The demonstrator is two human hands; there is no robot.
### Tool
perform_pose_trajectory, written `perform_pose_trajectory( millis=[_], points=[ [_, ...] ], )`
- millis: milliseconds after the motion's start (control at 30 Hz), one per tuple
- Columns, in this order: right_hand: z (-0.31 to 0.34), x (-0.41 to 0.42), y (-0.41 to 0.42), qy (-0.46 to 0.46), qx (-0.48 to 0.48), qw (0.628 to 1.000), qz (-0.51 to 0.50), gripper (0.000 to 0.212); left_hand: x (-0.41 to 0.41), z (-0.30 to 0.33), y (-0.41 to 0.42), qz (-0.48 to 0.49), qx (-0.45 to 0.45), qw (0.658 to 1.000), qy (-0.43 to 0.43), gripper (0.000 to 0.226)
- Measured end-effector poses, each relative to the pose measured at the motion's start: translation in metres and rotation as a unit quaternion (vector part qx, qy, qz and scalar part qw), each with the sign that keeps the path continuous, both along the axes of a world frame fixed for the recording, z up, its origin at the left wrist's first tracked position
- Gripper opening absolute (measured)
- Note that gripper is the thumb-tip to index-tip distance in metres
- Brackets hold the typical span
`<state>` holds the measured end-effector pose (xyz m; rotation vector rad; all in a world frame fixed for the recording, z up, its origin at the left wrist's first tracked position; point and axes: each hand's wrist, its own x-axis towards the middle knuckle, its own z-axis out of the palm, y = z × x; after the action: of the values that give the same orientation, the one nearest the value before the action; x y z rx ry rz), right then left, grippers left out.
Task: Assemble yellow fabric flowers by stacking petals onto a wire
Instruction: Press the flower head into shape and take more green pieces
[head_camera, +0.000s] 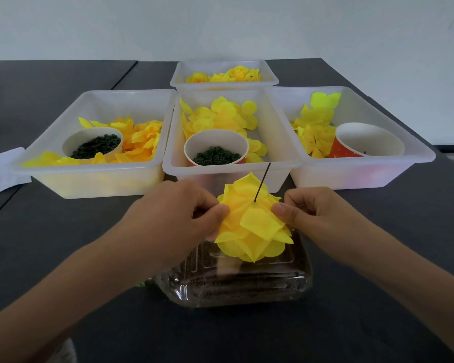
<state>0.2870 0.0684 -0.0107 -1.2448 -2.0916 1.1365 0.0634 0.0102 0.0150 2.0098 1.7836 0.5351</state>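
A half-built yellow fabric flower (252, 226) of stacked petals sits on a thin dark wire (262, 182) that pokes up through its middle. The flower hangs above a clear plastic container (236, 281). My left hand (173, 213) pinches the flower's left edge between thumb and fingers. My right hand (315, 213) pinches its right edge. The wire's lower end is hidden under the petals.
Three white trays stand behind: the left tray (50, 145), the middle tray (173, 155) and the right tray (414, 150), each with loose yellow petals and a paper cup. Two cups hold small dark green rings. A fourth tray (178, 77) at the back holds finished flowers.
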Motion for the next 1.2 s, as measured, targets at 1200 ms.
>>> perform_pose_trajectory(
  millis=[1200],
  points=[
    [0.055, 0.094, 0.068, 0.02, 0.166, 0.946, -0.279, 0.016, 0.005, -0.006, -0.023, -0.22, 0.145, 0.941, 0.212, 0.053]
  ],
)
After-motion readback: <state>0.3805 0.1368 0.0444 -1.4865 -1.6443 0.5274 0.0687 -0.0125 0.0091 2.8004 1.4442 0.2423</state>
